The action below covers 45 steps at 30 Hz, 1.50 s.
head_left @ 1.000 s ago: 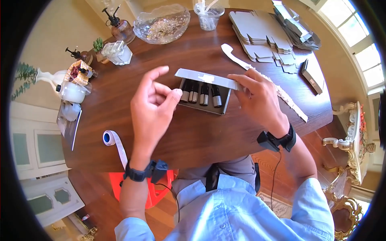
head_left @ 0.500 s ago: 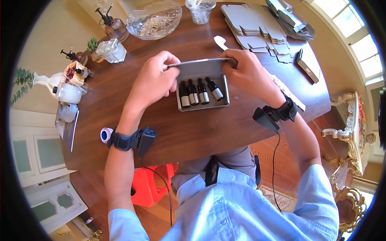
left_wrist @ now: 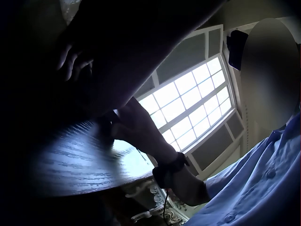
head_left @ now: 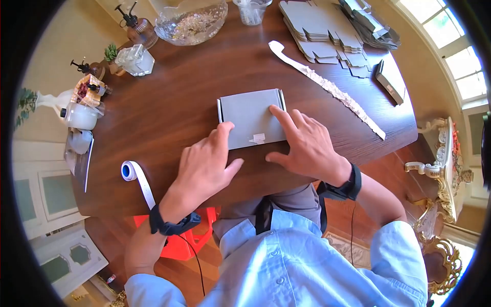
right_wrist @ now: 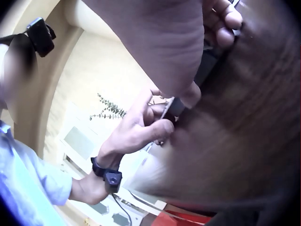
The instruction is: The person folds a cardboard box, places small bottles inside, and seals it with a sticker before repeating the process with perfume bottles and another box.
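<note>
A flat grey cardboard box, its lid closed down, lies on the dark wooden table. The small bottles inside are now hidden. A small whitish label or tear mark shows near the lid's front edge. At the box's left front corner is my left hand, index fingertip at the edge and thumb held apart. My right hand rests straight fingers on the right side of the lid, with its thumb spread near the front edge. In the right wrist view both hands flank the box; the left wrist view is mostly dark.
Right of the box runs a white strip with a crumpled middle. Stacked grey flat cartons and a small dark box lie beyond it. A label roll stands left; a glass bowl and bottles line the back left.
The lid, raised earlier over several small dark-capped bottles, is now folded down flat. Both hands have let go of its edge and moved down toward the front of the box.
</note>
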Each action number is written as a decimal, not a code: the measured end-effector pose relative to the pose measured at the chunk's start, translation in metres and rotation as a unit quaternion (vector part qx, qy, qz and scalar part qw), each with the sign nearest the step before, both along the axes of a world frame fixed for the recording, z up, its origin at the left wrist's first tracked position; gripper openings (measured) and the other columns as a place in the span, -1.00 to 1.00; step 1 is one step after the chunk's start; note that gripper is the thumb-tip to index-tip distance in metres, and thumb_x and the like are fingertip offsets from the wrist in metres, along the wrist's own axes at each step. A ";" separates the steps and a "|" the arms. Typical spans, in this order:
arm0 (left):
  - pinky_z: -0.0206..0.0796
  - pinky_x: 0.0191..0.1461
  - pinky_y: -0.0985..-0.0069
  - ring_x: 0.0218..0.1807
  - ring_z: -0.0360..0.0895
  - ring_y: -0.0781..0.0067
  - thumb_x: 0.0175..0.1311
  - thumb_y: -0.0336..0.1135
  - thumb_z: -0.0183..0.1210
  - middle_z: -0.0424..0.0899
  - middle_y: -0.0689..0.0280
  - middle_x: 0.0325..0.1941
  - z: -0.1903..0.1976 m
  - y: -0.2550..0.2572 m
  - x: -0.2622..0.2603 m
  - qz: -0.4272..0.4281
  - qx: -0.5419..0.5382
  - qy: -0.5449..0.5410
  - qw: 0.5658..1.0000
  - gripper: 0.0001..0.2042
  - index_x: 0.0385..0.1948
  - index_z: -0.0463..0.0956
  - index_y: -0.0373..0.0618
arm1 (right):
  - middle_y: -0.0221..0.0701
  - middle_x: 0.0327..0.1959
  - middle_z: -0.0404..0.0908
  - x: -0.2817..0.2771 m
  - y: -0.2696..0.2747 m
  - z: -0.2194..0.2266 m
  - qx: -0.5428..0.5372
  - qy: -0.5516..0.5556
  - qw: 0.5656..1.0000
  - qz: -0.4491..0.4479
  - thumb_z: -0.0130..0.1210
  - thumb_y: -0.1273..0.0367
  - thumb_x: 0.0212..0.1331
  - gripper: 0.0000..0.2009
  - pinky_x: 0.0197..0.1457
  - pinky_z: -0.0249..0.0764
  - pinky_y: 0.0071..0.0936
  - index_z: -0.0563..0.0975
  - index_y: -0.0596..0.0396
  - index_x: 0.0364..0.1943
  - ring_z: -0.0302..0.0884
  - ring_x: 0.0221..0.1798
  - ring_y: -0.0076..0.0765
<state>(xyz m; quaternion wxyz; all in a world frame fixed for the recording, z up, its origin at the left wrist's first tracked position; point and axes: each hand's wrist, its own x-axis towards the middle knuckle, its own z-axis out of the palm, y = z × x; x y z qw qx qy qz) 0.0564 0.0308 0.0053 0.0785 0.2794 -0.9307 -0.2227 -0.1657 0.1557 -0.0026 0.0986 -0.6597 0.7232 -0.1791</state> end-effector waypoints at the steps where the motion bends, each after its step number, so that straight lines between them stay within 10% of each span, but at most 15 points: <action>1: 0.47 -0.23 -0.02 -0.27 0.68 -0.21 0.20 -0.38 0.33 0.71 0.01 -0.28 -0.009 0.000 -0.003 -0.006 -0.045 0.035 0.998 -0.43 0.22 0.24 -0.06 | -0.19 -0.21 0.56 -0.003 -0.006 -0.007 -0.021 0.004 1.000 0.010 0.47 0.19 0.02 -0.18 -0.09 0.56 -0.09 0.31 0.07 0.38 0.67 -0.14 0.05; 12: 0.49 -0.20 0.12 -0.27 0.68 -0.20 0.29 -0.47 0.20 0.72 -0.07 -0.26 0.012 -0.041 -0.020 0.018 0.013 0.117 0.993 -0.74 -0.01 0.43 -0.21 | -0.17 -0.44 0.70 -0.030 -0.041 0.014 -0.102 -0.072 0.992 0.013 0.35 0.31 0.12 -0.67 -0.26 0.56 -0.01 0.58 0.08 -0.05 0.70 -0.31 0.10; 17: 0.33 -0.63 0.59 -0.63 0.46 0.65 0.49 -0.21 0.15 0.51 0.40 -0.53 0.060 -0.072 -0.045 0.101 0.267 -0.033 0.958 -0.71 0.04 0.47 -0.23 | -0.07 -0.34 0.73 -0.042 -0.072 0.042 0.032 -0.048 0.998 -0.005 0.29 -0.01 0.23 -0.55 -0.07 0.60 -0.06 0.69 0.11 -0.10 0.73 -0.18 0.10; 29: 0.61 -0.42 0.47 -0.45 0.72 0.34 0.40 -0.35 0.02 0.77 -0.01 -0.31 0.081 -0.122 -0.056 0.022 0.458 -0.109 0.882 -0.52 0.26 0.32 -0.54 | -0.05 -0.12 0.77 -0.060 -0.106 0.056 0.156 -0.024 0.987 0.000 0.21 -0.18 0.24 -0.39 0.17 0.56 -0.06 0.71 0.06 0.07 0.70 0.06 0.12; 38: 0.62 -0.22 0.38 -0.33 0.76 0.26 0.44 -0.33 0.08 0.79 0.08 -0.25 0.095 -0.099 -0.046 0.000 0.275 -0.230 0.933 -0.37 0.52 0.14 -0.28 | -0.09 -0.28 0.77 -0.060 -0.101 0.051 0.114 -0.033 0.993 0.027 0.17 -0.07 0.34 -0.54 0.00 0.61 0.00 0.75 0.05 -0.12 0.73 -0.14 0.16; 40: 0.58 -0.01 0.27 -0.16 0.74 0.06 0.36 -0.22 0.24 0.77 0.02 -0.11 0.095 -0.096 -0.039 -0.069 -0.029 -0.191 0.979 -0.24 0.55 0.11 -0.24 | -0.10 -0.29 0.77 -0.057 -0.099 0.052 0.111 -0.023 0.993 0.027 0.18 -0.05 0.35 -0.56 -0.01 0.61 0.01 0.74 0.06 -0.14 0.73 -0.16 0.17; 45: 0.50 0.04 0.00 0.00 0.67 -0.18 0.28 -0.19 0.35 0.69 -0.05 0.09 0.032 -0.077 -0.060 -0.068 -0.074 -0.066 0.993 -0.43 0.28 0.38 -0.19 | -0.07 -0.29 0.76 -0.054 -0.094 0.049 0.080 -0.019 0.995 0.048 0.18 0.02 0.35 -0.60 0.01 0.60 0.02 0.73 0.08 -0.13 0.72 -0.15 0.17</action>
